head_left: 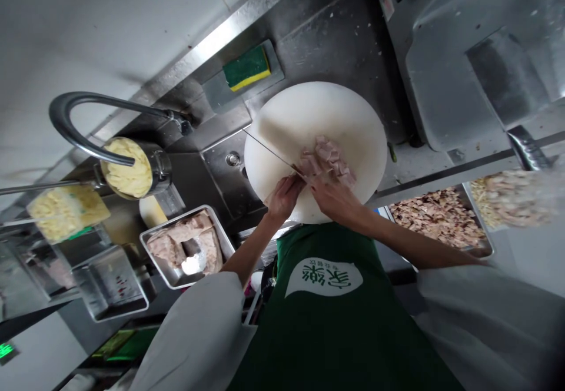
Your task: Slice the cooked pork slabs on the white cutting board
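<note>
A round white cutting board [309, 114] lies on the steel counter in front of me. On its near right part sits a pile of pale pink cut meat [329, 158]. My left hand [285, 196] is closed round the handle of a knife [269, 151], whose thin blade runs up and left across the board. My right hand [333, 194] is curled with its fingers pressed on the near edge of the meat pile, right beside the blade. Below the hands I see my green apron and white sleeves.
A steel tray [154, 238] of large meat slabs stands at the near left. A tray [483, 249] of chopped meat stands at the right, with shredded food beside it. A faucet [88, 120], a pot of yellowish food [128, 170], a green-yellow sponge [246, 67] and a grey machine [463, 55] surround the board.
</note>
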`<state>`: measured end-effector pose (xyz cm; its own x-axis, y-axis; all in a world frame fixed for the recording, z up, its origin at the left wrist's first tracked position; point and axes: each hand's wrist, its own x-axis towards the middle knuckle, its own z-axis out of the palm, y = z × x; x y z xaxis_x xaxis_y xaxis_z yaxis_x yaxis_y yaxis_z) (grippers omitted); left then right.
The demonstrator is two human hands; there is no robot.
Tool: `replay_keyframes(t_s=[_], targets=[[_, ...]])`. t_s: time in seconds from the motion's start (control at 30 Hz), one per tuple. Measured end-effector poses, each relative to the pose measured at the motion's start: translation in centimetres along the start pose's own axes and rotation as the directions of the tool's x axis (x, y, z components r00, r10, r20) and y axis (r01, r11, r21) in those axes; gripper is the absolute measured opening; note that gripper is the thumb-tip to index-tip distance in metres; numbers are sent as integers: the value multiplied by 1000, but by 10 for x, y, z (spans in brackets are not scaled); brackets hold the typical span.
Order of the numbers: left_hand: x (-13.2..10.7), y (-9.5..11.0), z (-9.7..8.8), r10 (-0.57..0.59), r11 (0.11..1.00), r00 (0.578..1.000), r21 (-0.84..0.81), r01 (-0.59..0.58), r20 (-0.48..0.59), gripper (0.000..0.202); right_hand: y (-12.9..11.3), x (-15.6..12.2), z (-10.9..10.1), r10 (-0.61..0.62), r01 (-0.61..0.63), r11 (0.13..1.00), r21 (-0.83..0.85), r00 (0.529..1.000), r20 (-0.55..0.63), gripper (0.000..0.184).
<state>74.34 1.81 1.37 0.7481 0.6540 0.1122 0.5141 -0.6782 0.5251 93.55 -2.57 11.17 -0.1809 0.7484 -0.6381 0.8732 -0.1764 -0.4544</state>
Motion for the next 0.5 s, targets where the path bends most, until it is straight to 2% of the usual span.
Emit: replay_keyframes(t_s=[0.17,0.23,0.27,0.33,0.5], targets=[[-1,-1,2,-2,1000,1000,3,2,28,26,20,-94,18,93,-87,995,-57,990,107,40],[-1,-1,2,-5,1000,999,1,5,36,26,25,-114,26,131,-121,990,-68,980,153,41],[-2,-1,2,-5,1000,999,-1,5,36,26,25,-115,28,145,-135,988,-71,976,165,43],[-2,-1,1,-12,1000,1000,-4,12,26,25,21,-98,31,134,-125,990,-67,979,153,46],[-3,0,-2,-12,1000,1000,-12,12,10,24,-2,0,24,4,-4,995,-99,1000,2,48]])
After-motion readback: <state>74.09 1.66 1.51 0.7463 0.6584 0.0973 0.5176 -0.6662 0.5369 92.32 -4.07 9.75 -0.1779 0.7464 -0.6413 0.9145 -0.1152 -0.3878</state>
